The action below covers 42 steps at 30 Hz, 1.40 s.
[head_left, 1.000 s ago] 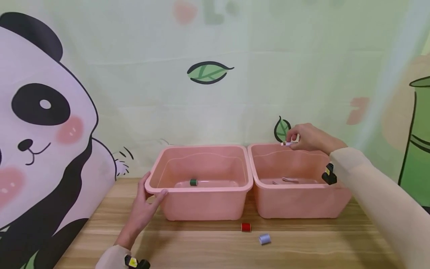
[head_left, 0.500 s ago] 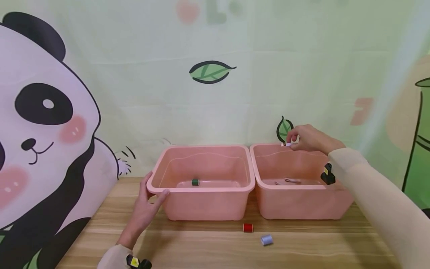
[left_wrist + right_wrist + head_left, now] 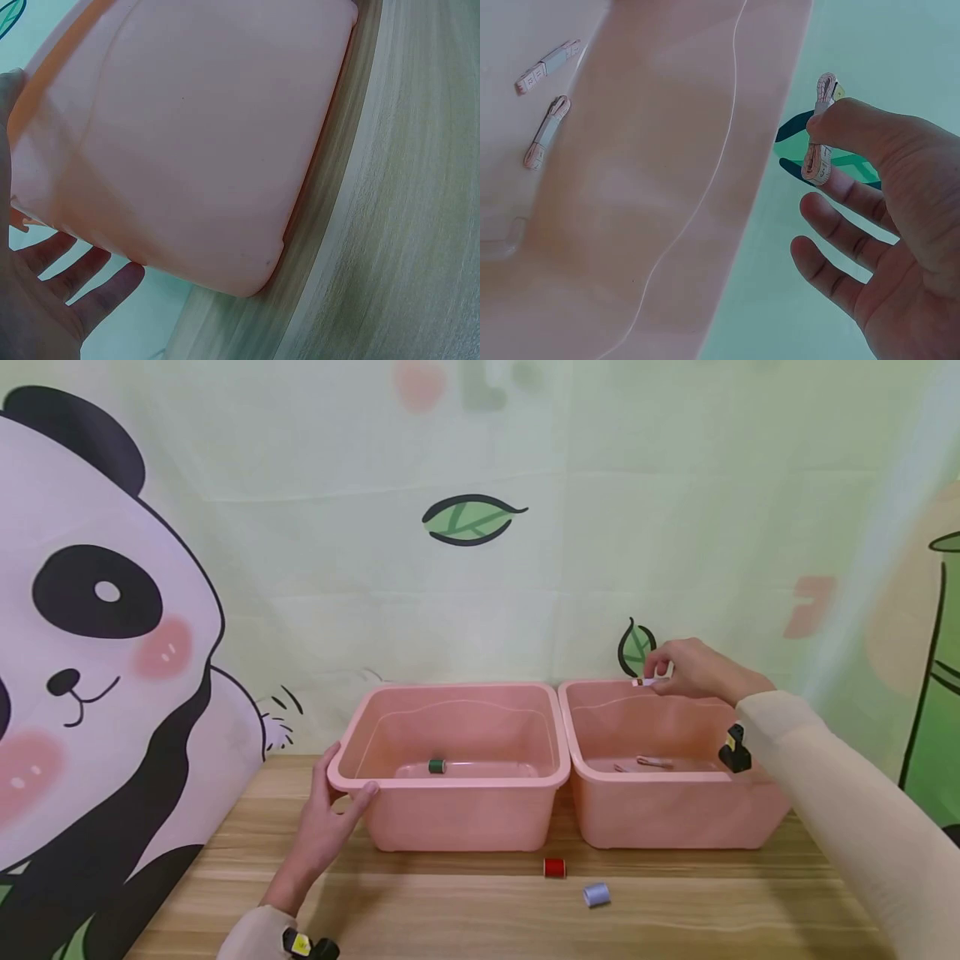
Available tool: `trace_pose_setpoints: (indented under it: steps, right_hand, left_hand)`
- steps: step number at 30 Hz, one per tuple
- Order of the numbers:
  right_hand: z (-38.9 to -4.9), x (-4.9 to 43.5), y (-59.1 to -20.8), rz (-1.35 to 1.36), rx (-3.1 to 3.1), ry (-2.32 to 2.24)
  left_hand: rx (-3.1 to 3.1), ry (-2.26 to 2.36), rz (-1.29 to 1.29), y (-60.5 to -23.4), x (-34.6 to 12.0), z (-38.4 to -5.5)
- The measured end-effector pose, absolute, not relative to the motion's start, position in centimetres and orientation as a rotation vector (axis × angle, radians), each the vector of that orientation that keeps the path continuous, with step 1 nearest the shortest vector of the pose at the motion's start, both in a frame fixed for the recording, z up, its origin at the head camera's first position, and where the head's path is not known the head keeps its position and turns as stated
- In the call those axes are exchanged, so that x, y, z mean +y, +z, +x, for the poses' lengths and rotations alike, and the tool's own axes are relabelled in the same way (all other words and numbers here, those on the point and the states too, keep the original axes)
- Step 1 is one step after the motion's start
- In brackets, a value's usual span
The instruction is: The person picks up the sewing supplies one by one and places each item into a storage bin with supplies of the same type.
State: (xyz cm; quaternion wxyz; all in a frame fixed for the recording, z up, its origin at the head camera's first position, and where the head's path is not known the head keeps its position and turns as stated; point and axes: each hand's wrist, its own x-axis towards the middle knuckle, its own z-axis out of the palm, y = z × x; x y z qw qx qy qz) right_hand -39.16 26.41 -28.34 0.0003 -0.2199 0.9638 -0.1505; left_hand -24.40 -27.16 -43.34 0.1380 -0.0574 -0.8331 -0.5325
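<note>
In the head view my left hand (image 3: 324,828) holds the front left corner of the left pink bin (image 3: 459,817), its thumb on the front rim and its fingers along the side. My right hand (image 3: 697,668) is raised above the back rim of the right pink bin (image 3: 675,814). Between thumb and index finger it pinches a folded tape measure (image 3: 820,166) with a pale band round its middle; the other fingers spread apart. Two similar folded tape measures, one (image 3: 549,66) above the other (image 3: 547,133) in the right wrist view, lie inside the right bin.
A green thread spool (image 3: 437,767) lies in the left bin. On the wooden table (image 3: 450,910), in front of the bins, are a red thread spool (image 3: 554,867) and a light blue one (image 3: 597,895). Behind stands a printed panda backdrop (image 3: 480,610).
The head view has shifted slightly, so everything appears a little farther right than at first. Both hands keep their places, the right still pinching the tape measure.
</note>
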Motion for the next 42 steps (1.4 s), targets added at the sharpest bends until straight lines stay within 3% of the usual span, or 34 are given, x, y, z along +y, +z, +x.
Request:
trace_pose_setpoints:
  steps: [29, 42]
  right_hand:
    - [-38.9, 26.7, -28.2, -0.785, 3.066, -0.433]
    - [-36.9, 26.9, -26.9, -0.788, 3.064, -0.43]
  left_hand:
    - [-2.417, -1.545, -0.148, -43.4, -27.2, -24.3]
    - [-2.401, -1.547, -0.17, -43.3, -27.1, -24.3]
